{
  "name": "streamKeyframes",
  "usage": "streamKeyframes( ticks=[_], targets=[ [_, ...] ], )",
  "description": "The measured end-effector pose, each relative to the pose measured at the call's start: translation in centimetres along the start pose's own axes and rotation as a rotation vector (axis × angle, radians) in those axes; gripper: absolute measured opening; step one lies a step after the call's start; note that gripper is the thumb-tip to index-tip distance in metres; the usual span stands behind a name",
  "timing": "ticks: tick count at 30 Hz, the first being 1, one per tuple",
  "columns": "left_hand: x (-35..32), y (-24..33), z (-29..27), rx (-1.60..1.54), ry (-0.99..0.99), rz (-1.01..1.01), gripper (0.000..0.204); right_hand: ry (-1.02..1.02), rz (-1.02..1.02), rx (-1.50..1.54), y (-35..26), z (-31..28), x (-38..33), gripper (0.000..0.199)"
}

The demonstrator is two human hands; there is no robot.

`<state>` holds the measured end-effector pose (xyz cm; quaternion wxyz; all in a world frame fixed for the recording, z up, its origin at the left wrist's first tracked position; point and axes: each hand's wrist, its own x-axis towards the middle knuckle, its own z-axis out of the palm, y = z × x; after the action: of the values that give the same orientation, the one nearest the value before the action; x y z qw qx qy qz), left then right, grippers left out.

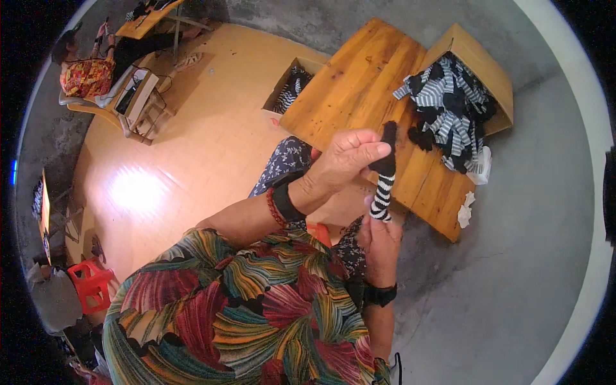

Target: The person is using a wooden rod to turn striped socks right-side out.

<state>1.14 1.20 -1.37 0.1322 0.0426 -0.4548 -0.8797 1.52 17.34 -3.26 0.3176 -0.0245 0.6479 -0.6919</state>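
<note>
Between my two hands a narrow knitted piece (384,183), sock-like, is stretched nearly upright. Its upper part is black and its lower part has black and white stripes. My left hand (346,157) is closed, pinching the black part between thumb and fingers. Lower down, my right hand (381,247) grips the striped end, its fingers partly hidden by the knit. Just beyond both hands lies the wooden table (350,77). On its right side a tipped cardboard box (484,70) spills a heap of striped and black knitted pieces (449,106) onto the boards.
Another carton (276,96) with striped knits stands on the floor beside the table's left edge. White crumpled paper (466,210) lies by the right edge. At far left a person (90,77) sits near another wooden table (144,22). A red stool (91,285) stands lower left.
</note>
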Motion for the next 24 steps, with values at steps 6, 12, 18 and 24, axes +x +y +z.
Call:
streamKeyframes(
  ticks=[6, 12, 18, 24],
  targets=[
    [0.3, -0.8, -1.4, 0.428, 0.012, 0.108, 0.019, 0.021, 0.016, -0.090, 0.1, -1.6, 0.3, 0.016],
    [2.1, -0.1, -2.8, -0.232, -0.167, -0.016, 0.043, -0.285, 0.242, 0.308, -0.3, -2.4, -0.6, 0.025],
    [1.7, 0.1, -1.0, -0.464, -0.468, -0.163, 0.049, -0.473, 0.278, 0.438, 1.0, -3.2, -0.9, 0.027],
    [1.7, -1.7, -1.4, -0.592, -0.571, -0.089, 0.025, -0.512, 0.347, 0.487, 1.6, -3.1, -1.4, 0.025]
  ],
)
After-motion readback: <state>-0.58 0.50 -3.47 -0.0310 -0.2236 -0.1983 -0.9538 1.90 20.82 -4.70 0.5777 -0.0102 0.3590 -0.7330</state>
